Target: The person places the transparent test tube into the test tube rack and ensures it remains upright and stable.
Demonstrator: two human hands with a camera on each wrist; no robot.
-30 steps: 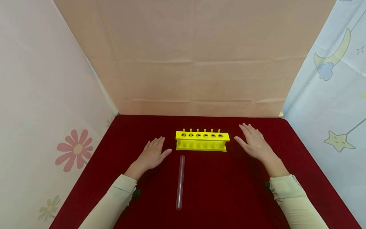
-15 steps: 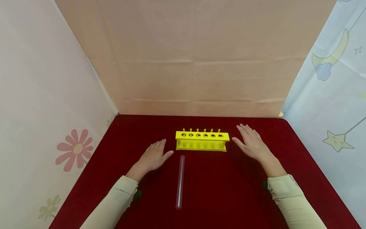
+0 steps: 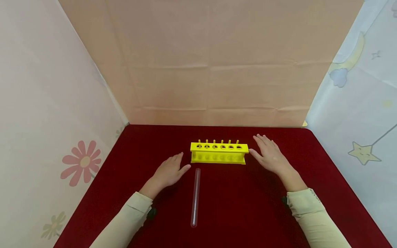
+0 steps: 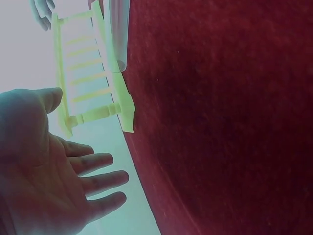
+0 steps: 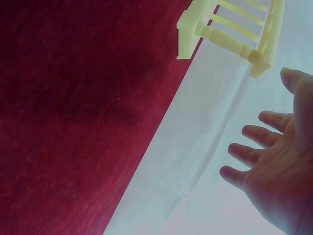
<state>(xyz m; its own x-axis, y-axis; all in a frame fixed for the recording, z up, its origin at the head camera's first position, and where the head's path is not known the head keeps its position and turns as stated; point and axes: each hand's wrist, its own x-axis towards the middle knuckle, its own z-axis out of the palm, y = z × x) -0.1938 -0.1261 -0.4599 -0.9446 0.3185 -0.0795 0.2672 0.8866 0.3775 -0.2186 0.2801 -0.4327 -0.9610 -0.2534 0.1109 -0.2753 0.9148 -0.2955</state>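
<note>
Left hand (image 3: 168,171), right hand (image 3: 273,158) nearer yellow rack (image 3: 219,150), grips unclasped, red tabletop (image 3: 235,203), tan backdrop (image 3: 211,82)

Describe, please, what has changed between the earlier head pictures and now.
The bare left hand moved slightly right and the bare right hand slightly left, both closer to the yellow, rectangular, six-hole rack. The pale, star-printed sheet on the right shifted left. Nothing was taken hold of or let go; the rack and the clear, round-bottomed tube stayed put.
</note>
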